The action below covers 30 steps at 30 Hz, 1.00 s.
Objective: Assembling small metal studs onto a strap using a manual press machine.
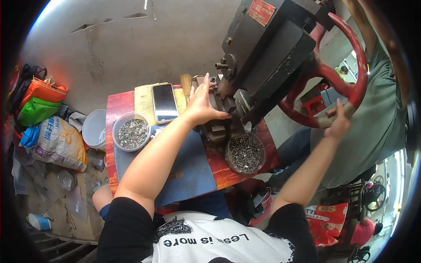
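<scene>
My left hand (202, 106) is at the metal tooling (219, 98) beneath the head of a dark hand press (272, 61). Its fingers are stretched up and its thumb points right, spread apart from them. Whether a small part lies under the fingertips is hidden. On the right, my right hand (338, 122) is closed around the lower rim of the red handwheel (360, 83). Close to the tooling stands a round tub (245, 153) full of small metal parts. Another clear tub (131, 131) of shiny metal pieces sits left of my left forearm.
A phone (165, 103) lies on a yellow cloth (142, 98), with a small straw brush (186, 83) beside it. A blue mat (188, 171) covers the table front. Left are a white bucket (93, 127) and bags (59, 142). Another person (364, 127) is close behind the wheel.
</scene>
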Tool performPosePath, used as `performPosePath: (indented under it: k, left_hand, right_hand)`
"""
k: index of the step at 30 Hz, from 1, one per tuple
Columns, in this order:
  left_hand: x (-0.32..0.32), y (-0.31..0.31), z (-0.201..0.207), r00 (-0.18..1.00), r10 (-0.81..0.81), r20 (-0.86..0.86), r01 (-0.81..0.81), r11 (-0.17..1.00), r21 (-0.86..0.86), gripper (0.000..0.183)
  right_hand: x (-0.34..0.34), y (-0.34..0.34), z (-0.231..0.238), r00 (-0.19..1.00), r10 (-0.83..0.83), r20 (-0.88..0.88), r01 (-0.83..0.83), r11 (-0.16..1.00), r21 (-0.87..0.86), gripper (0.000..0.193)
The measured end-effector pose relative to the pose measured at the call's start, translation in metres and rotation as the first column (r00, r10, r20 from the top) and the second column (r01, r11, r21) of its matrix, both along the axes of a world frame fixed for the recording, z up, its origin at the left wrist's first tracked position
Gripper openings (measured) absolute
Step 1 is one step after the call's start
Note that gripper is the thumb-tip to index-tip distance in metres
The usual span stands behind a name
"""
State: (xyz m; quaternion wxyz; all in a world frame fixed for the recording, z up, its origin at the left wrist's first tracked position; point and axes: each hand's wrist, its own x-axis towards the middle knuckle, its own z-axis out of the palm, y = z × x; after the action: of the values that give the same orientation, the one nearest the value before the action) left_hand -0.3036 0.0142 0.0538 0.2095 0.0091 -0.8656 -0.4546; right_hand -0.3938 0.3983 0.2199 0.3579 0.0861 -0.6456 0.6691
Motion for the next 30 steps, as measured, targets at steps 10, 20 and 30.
performPosePath:
  k: [10, 20, 30]
  left_hand:
    - [0.048, 0.022, -0.003, 0.994, 0.088, -0.062, -0.089, 0.996, -0.022, 0.146]
    - [0.078, 0.053, 0.003, 0.979, 0.203, -0.026, -0.204, 0.975, -0.084, 0.145]
    - [0.07, 0.053, 0.004, 0.976, 0.206, -0.076, -0.212, 0.975, -0.067, 0.143]
  right_hand:
    - [-0.001, -0.029, -0.043, 0.992, 0.105, -0.07, -0.113, 0.987, -0.116, 0.01]
    - [-0.008, -0.033, -0.069, 0.999, 0.019, -0.04, -0.027, 0.981, -0.194, 0.01]
    - [0.023, -0.05, -0.133, 0.957, 0.216, 0.195, -0.167, 0.956, -0.242, 0.043]
